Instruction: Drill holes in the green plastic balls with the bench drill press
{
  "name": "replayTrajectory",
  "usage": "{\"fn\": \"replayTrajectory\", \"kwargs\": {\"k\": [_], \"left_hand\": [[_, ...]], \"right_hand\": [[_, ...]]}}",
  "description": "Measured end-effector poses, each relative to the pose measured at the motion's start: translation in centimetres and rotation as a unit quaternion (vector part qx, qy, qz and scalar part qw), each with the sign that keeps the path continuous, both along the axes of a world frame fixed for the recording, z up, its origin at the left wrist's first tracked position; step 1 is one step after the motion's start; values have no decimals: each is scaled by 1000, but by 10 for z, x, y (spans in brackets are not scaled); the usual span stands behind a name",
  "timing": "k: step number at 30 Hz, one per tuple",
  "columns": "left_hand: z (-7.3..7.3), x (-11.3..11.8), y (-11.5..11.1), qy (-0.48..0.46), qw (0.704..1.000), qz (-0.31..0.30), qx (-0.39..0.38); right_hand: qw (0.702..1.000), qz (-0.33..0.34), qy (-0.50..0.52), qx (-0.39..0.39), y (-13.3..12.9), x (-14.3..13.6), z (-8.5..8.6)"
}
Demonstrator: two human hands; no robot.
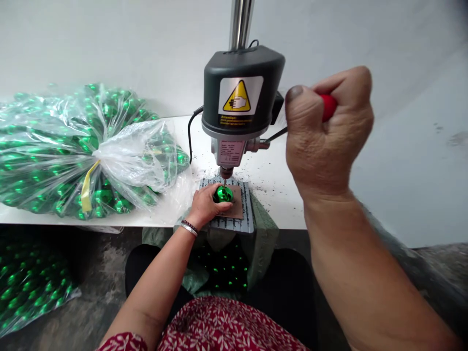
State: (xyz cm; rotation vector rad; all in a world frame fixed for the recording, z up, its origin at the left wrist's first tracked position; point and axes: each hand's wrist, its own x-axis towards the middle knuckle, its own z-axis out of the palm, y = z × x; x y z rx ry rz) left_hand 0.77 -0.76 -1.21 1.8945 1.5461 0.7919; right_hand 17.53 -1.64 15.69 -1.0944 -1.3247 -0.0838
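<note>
A shiny green ball (pixel 224 194) sits on a brown board (pixel 237 207) upon the ribbed grey base of a drill press (pixel 243 63). My left hand (pixel 209 204) is closed round the ball from the left, thumb in front. Straight above it is the drill chuck (pixel 226 172), its thin bit reaching down to the top of the ball; whether it has gone in, I cannot tell. Higher up on the right, my right hand (pixel 327 131) is wrapped round the red knob (pixel 329 107) of the press's feed lever (pixel 278 132).
A tied clear plastic bag (pixel 124 151) full of green balls lies on the white table (pixel 285 195) at left. Another bag of balls (pixel 32 282) is on the floor. Below the table edge, a green sack (pixel 263 243) holds more balls. Dark shavings surround the base.
</note>
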Motion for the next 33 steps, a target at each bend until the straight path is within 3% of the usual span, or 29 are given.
{"fn": "replayTrajectory", "kwargs": {"k": [15, 26, 33], "left_hand": [[-6, 0, 2, 6, 1000, 7, -1], [-7, -1, 1, 5, 1000, 5, 0], [-7, 0, 0, 9, 1000, 14, 3]], "right_hand": [[987, -66, -83, 124, -7, 4, -43], [993, -76, -44, 81, -19, -2, -53], [988, -95, -56, 105, -20, -1, -69]]}}
